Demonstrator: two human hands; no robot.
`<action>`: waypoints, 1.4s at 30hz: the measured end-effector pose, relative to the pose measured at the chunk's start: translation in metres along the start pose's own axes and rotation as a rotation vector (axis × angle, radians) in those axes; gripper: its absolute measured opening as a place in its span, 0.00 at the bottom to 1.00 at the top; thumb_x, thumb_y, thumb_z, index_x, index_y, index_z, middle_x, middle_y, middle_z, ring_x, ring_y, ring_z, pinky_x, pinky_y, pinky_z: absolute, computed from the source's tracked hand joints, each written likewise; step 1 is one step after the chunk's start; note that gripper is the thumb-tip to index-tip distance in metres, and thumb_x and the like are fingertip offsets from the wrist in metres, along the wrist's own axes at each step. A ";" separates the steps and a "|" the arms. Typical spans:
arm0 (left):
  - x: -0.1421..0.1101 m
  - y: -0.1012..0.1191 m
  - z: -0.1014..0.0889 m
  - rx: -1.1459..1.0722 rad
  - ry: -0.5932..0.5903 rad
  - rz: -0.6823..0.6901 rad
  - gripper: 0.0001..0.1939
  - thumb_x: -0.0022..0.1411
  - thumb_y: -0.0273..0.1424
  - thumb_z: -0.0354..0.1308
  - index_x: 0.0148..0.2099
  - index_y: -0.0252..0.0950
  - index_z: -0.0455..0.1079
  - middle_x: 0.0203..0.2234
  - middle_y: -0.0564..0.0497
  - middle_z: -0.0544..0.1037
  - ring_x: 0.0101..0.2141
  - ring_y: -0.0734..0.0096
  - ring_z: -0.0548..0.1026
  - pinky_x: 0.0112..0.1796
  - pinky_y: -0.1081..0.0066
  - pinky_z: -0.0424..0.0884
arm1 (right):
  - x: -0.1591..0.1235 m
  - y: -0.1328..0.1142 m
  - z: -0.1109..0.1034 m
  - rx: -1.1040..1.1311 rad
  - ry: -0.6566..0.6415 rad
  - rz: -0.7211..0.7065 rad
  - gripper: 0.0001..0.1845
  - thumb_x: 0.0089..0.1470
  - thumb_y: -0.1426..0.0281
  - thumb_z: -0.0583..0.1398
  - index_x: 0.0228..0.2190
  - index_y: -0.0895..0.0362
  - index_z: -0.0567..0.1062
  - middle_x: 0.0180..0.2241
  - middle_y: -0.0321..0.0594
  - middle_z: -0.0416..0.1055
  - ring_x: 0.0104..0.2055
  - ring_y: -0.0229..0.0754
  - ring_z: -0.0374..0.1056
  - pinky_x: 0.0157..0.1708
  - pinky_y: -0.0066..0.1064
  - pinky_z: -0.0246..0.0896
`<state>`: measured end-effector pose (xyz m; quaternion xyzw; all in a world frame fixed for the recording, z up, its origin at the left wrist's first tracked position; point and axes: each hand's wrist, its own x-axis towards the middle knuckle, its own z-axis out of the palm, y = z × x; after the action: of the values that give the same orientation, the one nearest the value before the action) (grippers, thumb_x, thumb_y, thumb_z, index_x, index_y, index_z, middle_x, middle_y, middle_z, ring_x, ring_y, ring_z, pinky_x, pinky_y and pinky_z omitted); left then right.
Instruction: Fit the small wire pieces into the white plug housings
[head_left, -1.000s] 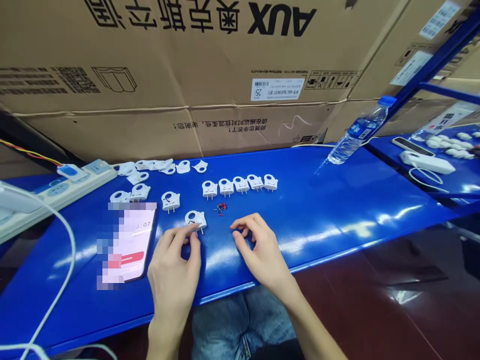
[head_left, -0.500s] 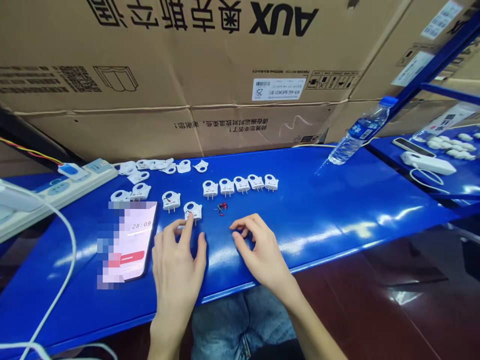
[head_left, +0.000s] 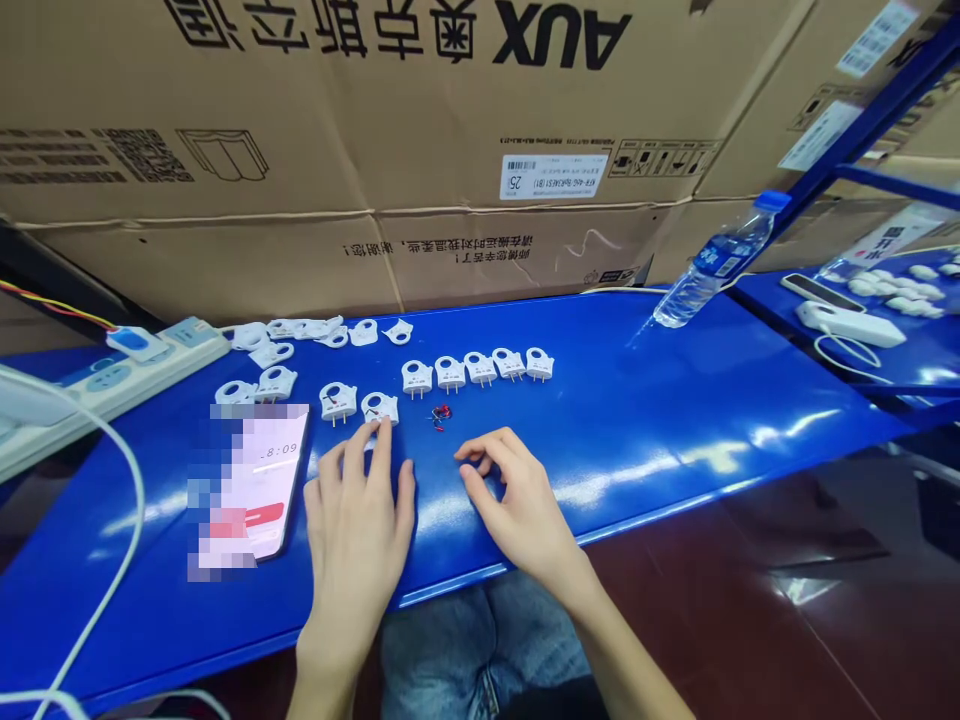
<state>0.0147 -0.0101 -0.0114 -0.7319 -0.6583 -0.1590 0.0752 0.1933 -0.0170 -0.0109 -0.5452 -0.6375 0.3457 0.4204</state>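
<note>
My left hand (head_left: 360, 520) lies flat on the blue table (head_left: 675, 410) with its fingers stretched out. Its fingertips touch a small white plug part (head_left: 379, 406). Beside that part stands another white plug part (head_left: 338, 401), and a row of several more (head_left: 478, 368) runs to the right. My right hand (head_left: 517, 505) rests on the table with its fingers curled and nothing seen in them. A tiny red and black component (head_left: 441, 413) lies just beyond it.
A phone (head_left: 255, 485) lies left of my left hand. A power strip (head_left: 112, 375) with white cables sits far left. More white parts (head_left: 315, 330) lie near the cardboard boxes (head_left: 420, 140). A water bottle (head_left: 712, 262) leans at the right.
My left hand has opened and pushed the white plug part away from me and to the left, beside its neighbour. My right hand has hardly moved.
</note>
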 end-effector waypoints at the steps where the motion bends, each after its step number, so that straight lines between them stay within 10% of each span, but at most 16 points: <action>1: 0.002 0.000 0.000 0.002 -0.010 0.007 0.27 0.76 0.38 0.43 0.71 0.33 0.62 0.62 0.38 0.72 0.57 0.41 0.69 0.47 0.51 0.70 | 0.000 0.000 0.000 0.000 -0.003 0.002 0.09 0.66 0.71 0.58 0.43 0.53 0.78 0.43 0.38 0.74 0.40 0.39 0.71 0.44 0.31 0.67; 18: 0.040 -0.012 -0.002 0.088 -0.054 0.104 0.32 0.75 0.41 0.41 0.69 0.24 0.63 0.61 0.29 0.72 0.58 0.34 0.69 0.48 0.44 0.72 | -0.001 -0.001 0.000 -0.057 0.002 -0.025 0.10 0.67 0.71 0.57 0.45 0.53 0.78 0.45 0.40 0.73 0.41 0.39 0.72 0.45 0.33 0.70; 26: 0.052 -0.014 0.008 0.009 -0.063 0.296 0.29 0.74 0.29 0.37 0.72 0.27 0.59 0.71 0.37 0.63 0.71 0.44 0.58 0.65 0.41 0.58 | -0.001 -0.005 0.011 -0.580 -0.118 -0.193 0.33 0.61 0.82 0.53 0.67 0.60 0.65 0.68 0.55 0.61 0.65 0.59 0.62 0.56 0.55 0.69; 42: 0.031 -0.017 0.005 -0.170 0.031 0.251 0.17 0.75 0.31 0.45 0.56 0.38 0.73 0.50 0.44 0.80 0.53 0.55 0.76 0.65 0.48 0.61 | 0.001 -0.004 0.009 -0.651 -0.210 -0.313 0.34 0.63 0.81 0.52 0.69 0.60 0.61 0.71 0.47 0.59 0.70 0.55 0.58 0.56 0.49 0.67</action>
<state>0.0017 0.0230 -0.0076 -0.8097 -0.5445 -0.2146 0.0424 0.1834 -0.0162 -0.0108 -0.5078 -0.8294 0.1103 0.2052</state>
